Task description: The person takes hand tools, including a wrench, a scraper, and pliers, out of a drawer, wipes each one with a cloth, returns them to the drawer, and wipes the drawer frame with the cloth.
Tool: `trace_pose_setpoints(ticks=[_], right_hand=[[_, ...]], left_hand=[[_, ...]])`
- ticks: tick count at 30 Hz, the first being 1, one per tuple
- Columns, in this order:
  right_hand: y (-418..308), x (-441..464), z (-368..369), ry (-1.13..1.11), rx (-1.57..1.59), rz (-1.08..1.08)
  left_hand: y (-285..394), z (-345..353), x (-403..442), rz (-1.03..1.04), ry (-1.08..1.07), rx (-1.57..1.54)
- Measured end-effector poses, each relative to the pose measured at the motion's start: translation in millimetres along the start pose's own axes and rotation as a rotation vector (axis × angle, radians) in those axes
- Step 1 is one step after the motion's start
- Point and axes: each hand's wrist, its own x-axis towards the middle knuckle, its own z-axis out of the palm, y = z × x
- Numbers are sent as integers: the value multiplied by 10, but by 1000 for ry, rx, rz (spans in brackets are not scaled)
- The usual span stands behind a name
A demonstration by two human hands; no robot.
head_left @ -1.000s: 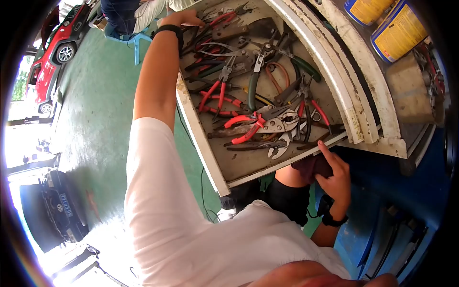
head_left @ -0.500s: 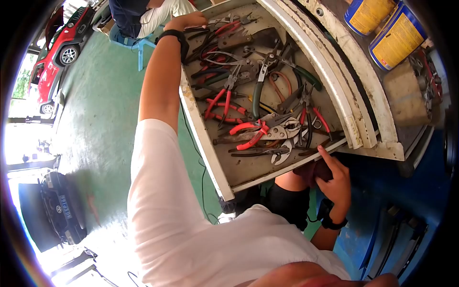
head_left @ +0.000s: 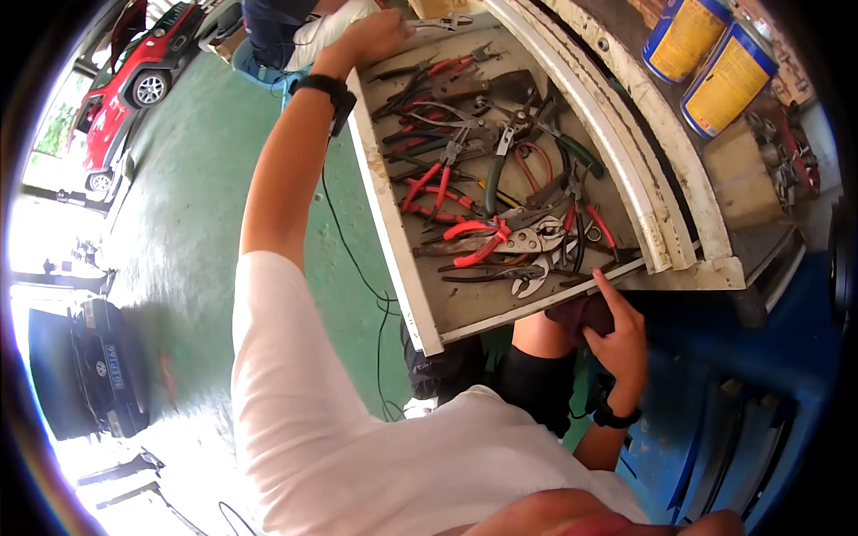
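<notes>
VW badge (head_left: 100,368): round emblem on dark car (head_left: 125,406), left, near side.
Number plate (head_left: 114,367): same car, beside badge; "EP" legible, other characters unclear.
Yellow-blue cans (head_left: 728,79): right, far side; label print too small to read.

- A scuffed off-white metal drawer (head_left: 391,219) holds jumbled pliers, including bright red-handled pliers (head_left: 502,234) near the front and dark green-handled pliers (head_left: 492,185) around the middle.
- The bare left hand (head_left: 380,36), with a black band at its wrist, grips slim grey metal pliers (head_left: 447,22) at the drawer's far end.
- The bare right hand (head_left: 623,335) has its index fingertip at the drawer's near rim, just beside a dark maroon cloth-like piece (head_left: 585,319).
- Two blue-and-yellow cylindrical cans (head_left: 728,79) stand right of the drawer.
- A shiny red car (head_left: 143,71) is on the green floor (head_left: 206,188), upper left.
</notes>
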Motion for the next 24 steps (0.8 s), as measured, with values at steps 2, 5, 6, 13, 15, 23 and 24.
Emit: trace_pose_setpoints(ticks=[2,5,6,13,15,23,24], right_hand=[[-33,-76,-21,-43,-19,23],[-158,-120,-29,9,18,-65],[-190,-156,-20,2,24,-79],[-155,-466,126,158,554,-91],[-7,-492,240,229,819,-105],[-1285,56,514,-27,1594,-49],[-1371,56,567,-53,1620,-23]], left_hand=[[187,-256,-304,-49,43,-50],[456,-655,-808,152,82,-74],[582,-783,-998,176,82,-116],[1916,-1149,-2481,-544,-293,-1807],[2351,-1232,-2817,-520,-346,-2042],[3570,-1254,-3721,-654,-165,-2185],[3650,-1225,-3804,-693,-132,-2124]])
